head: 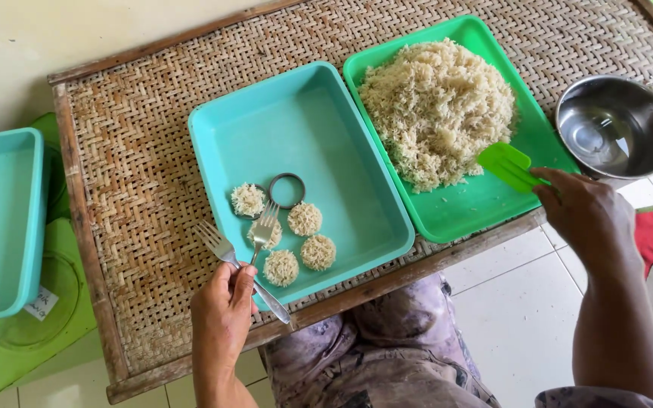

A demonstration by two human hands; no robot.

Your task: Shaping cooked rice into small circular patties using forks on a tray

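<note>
Your left hand (pixel 221 317) grips two forks (pixel 247 253), tines past your fingertips pressing a patty (pixel 264 234); your right hand (pixel 587 215) pinches a scoop (pixel 509 166) beside the pile (pixel 438 109).

Two metal forks (pixel 255 249) crossed, tines at 12 o'clock, one touching a rice patty (pixel 264 234). Green scraper (pixel 509 166) lies flat, blade at 10 o'clock toward rice pile (pixel 438 106).

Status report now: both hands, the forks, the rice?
Left hand grips two forks over teal tray. Right hand holds green scraper beside rice pile. Nothing blocking.
</note>
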